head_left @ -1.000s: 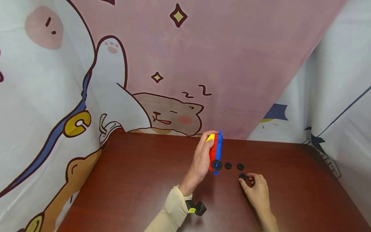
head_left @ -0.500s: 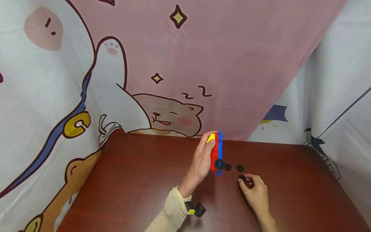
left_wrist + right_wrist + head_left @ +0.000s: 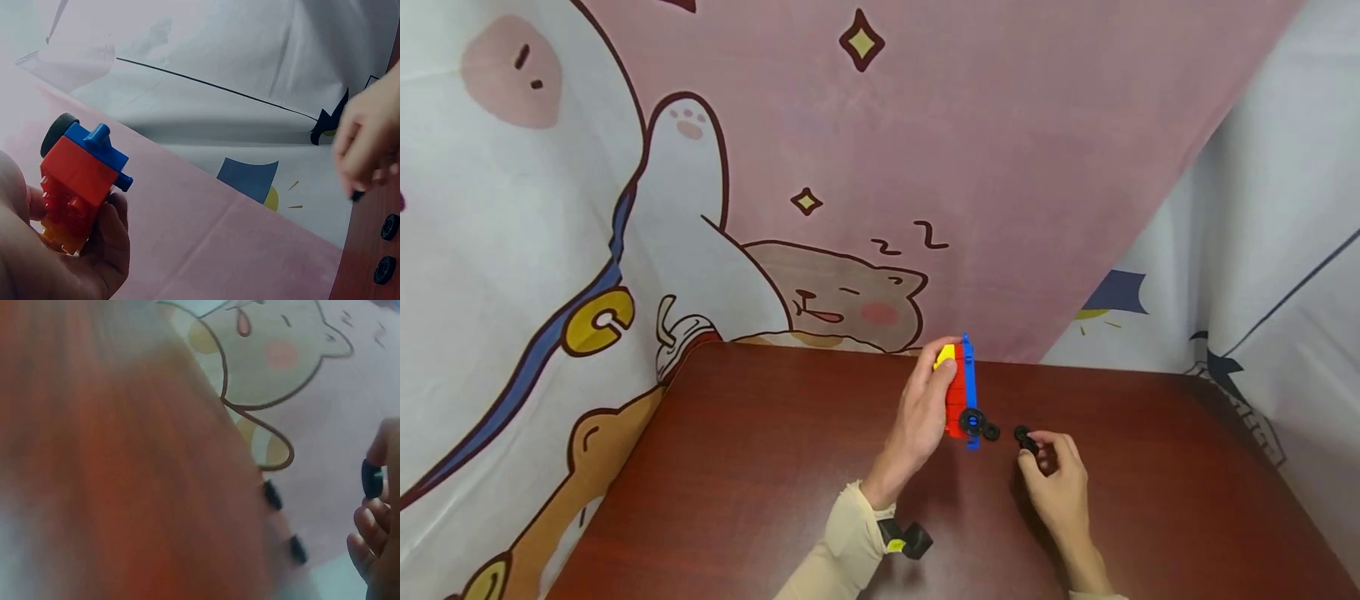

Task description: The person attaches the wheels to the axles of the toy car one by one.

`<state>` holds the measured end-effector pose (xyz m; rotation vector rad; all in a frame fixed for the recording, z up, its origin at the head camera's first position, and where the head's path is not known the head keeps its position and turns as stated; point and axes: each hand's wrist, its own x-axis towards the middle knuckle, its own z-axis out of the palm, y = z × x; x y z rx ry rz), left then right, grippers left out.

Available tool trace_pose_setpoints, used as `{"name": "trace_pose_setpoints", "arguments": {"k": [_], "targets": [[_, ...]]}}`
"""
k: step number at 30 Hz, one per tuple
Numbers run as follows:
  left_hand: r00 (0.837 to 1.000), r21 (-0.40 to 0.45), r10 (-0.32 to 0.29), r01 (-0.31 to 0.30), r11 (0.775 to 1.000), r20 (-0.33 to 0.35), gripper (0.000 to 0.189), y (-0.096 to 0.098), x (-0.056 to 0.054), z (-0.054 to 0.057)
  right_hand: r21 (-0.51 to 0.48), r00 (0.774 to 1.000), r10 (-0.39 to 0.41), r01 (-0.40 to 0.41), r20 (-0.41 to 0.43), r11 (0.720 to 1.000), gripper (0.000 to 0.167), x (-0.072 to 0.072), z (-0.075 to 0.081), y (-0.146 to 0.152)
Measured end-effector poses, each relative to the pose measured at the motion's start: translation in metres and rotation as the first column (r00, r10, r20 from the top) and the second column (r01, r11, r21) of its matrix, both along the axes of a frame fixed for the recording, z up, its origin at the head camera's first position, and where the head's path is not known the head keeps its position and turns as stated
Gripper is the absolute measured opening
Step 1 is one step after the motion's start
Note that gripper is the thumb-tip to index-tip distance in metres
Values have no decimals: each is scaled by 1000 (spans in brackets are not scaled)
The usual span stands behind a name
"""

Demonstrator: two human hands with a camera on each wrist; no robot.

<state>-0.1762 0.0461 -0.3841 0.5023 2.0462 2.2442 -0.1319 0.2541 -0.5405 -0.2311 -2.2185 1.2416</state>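
Observation:
My left hand [image 3: 917, 408] grips a toy car [image 3: 956, 392] of red and yellow bricks on a blue base, held above the table. One black wheel [image 3: 972, 421] sits on the car's near end. In the left wrist view the car's blue base [image 3: 100, 147] faces away from the palm. My right hand [image 3: 1062, 483] pinches a loose black wheel [image 3: 372, 479] between thumb and fingers, apart from the car. Two more wheels lie on the table between the hands: one wheel [image 3: 991, 432] close by the car, another wheel [image 3: 1022, 433] just beyond my right fingertips.
The dark red-brown table [image 3: 760, 467] spreads beneath both hands. A pink and white cartoon cloth [image 3: 1000, 167] hangs behind it and along the sides. A small black device [image 3: 904, 537] is strapped at the left wrist.
My right hand has moved slightly forward, bringing its wheel close to the far-right loose wheel. The near end of the car has swung a little to the right in my left hand.

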Motion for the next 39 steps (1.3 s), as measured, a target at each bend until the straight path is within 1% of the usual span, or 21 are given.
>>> {"name": "trace_pose_setpoints", "arguments": {"k": [3, 5, 6, 8, 10, 12, 13, 15, 17, 18, 20, 24, 29, 32, 39], "targets": [[1000, 46, -15, 14, 999, 24, 36, -1, -1, 0, -21, 993, 48, -50, -104, 999, 28, -8, 18, -13], [999, 67, -26, 24, 997, 36, 36, -3, -2, 0, -43, 983, 89, -97, -159, 994, 29, -11, 35, -24], [999, 69, -29, 27, 997, 37, 36, -3, -2, 0, -50, 976, 112, -123, -188, 991, 29, -11, 46, -30], [1000, 39, -16, 15, 999, 21, 36, -4, -2, 0, -50, 958, 152, -169, -243, 984, 29, -10, 70, -41], [1000, 3, -1, 1, 1000, -2, 36, -4, -1, -1, -54, 935, 182, -207, -304, 977, 27, -9, 94, -51], [1000, -23, 17, -17, 1000, -25, 36, -3, -1, -1, -38, 906, 205, -235, -370, 971, 27, -9, 114, -58], [999, -34, 24, -26, 999, -33, 36, -4, -2, -2, -36, 892, 213, -247, -398, 968, 26, -11, 122, -61], [999, -36, 32, -33, 999, -43, 35, -4, -3, -2, -38, 860, 233, -280, -455, 959, 27, -17, 132, -63], [998, -45, 36, -38, 998, -47, 35, -5, -3, -2, -33, 831, 257, -313, -493, 949, 28, -23, 137, -64], [998, -52, 35, -37, 998, -50, 35, -5, -3, -1, -35, 821, 271, -333, -503, 942, 28, -26, 139, -64], [998, -66, 32, -36, 997, -55, 35, -6, -3, -1, -33, 808, 297, -363, -509, 931, 29, -29, 144, -65], [997, -86, 35, -40, 995, -65, 35, -5, -1, -1, -12, 809, 323, -377, -492, 926, 32, -26, 157, -70], [994, -96, 60, -69, 993, -92, 33, 2, 0, -4, 30, 817, 347, -376, -460, 926, 36, -19, 165, -71], [994, -82, 52, -60, 995, -99, 32, 6, 0, -3, 64, 824, 358, -369, -439, 927, 39, -15, 169, -71], [996, -34, 37, -40, 999, -86, 31, 4, 4, -3, 142, 826, 396, -371, -401, 918, 43, -9, 170, -78]]}}
